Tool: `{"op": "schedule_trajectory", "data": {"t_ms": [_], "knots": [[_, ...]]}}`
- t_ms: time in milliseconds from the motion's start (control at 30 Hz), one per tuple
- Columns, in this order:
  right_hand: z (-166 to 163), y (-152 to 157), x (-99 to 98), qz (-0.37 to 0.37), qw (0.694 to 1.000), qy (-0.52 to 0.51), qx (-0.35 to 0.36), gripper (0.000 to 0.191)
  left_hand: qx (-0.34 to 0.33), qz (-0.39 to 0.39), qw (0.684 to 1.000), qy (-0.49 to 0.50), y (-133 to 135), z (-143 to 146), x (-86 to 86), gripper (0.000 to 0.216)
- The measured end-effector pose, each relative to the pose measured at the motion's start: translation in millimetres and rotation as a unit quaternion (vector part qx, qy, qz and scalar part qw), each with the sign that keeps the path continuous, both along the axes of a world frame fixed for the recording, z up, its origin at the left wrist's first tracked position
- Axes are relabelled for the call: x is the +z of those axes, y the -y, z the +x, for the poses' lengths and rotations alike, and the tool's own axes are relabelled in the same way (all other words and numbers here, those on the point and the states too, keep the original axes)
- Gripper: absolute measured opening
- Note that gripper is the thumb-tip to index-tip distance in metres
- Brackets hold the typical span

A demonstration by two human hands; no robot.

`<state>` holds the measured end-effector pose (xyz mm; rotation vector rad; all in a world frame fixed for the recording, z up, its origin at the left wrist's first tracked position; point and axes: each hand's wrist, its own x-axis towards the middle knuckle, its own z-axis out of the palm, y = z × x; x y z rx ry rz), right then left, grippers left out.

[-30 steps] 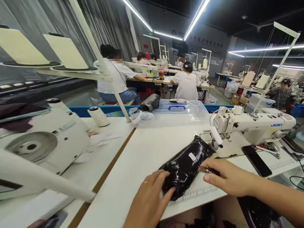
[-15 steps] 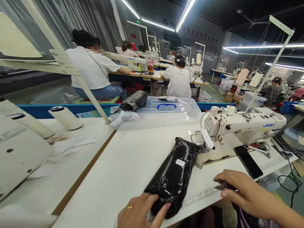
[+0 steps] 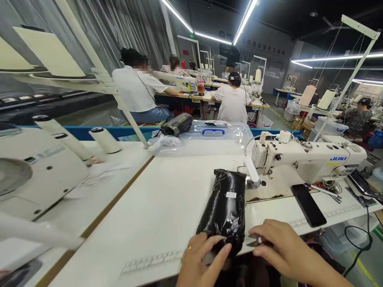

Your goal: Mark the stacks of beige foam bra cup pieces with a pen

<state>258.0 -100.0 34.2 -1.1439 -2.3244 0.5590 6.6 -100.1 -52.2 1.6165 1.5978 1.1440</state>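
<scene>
A long black bundle wrapped in shiny plastic (image 3: 225, 207) lies on the white sewing table (image 3: 167, 207), its near end at the table's front edge. My left hand (image 3: 203, 259) grips that near end with fingers curled on it. My right hand (image 3: 281, 249) is closed around a small dark metal tool (image 3: 257, 240), its tip touching the bundle's near end. A white label sits on top of the bundle.
A white JUKI sewing machine (image 3: 305, 159) stands right of the bundle, with a black phone (image 3: 308, 205) in front of it. A clear plastic box (image 3: 209, 139) sits at the table's back. Another machine (image 3: 38, 171) and thread cones stand at left. Other people sew at tables beyond.
The bundle has swung from a slant to lie nearly straight toward me. My right hand moved left, back to the bundle's near end with the tool.
</scene>
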Motion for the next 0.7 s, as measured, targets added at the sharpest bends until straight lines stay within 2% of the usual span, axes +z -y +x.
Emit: {"op": "schedule_trajectory", "data": {"t_ms": [67,167,233,400,600,700], "knots": [[-10.0,-10.3,-8.1,0.001,0.999,0.032,0.032,0.021,-0.047,-0.032,0.998,0.027,-1.8,10.5,14.9,0.036],[-15.3,-20.7,-19.7,0.045,0.993,0.109,0.016,0.011,-0.082,-0.067,0.993,0.044,-4.1,22.8,31.7,0.031],[-14.5,-24.3,-23.9,0.074,0.986,0.148,0.007,0.006,-0.089,-0.077,0.992,0.047,-4.4,26.7,36.1,0.031],[-17.4,-29.5,-27.6,0.138,0.97,0.197,0.026,0.01,-0.102,-0.094,0.989,0.042,-4.0,26.8,36.7,0.035],[-38.0,-32.9,-33.9,0.16,0.967,0.195,0.037,0.01,-0.115,-0.089,0.989,0.016,-3.8,32.1,31.2,0.036],[-30.6,-32.5,-36.4,0.172,0.967,0.184,0.028,0.012,-0.163,-0.06,0.984,-0.031,1.1,19.2,25.8,0.026]]}}
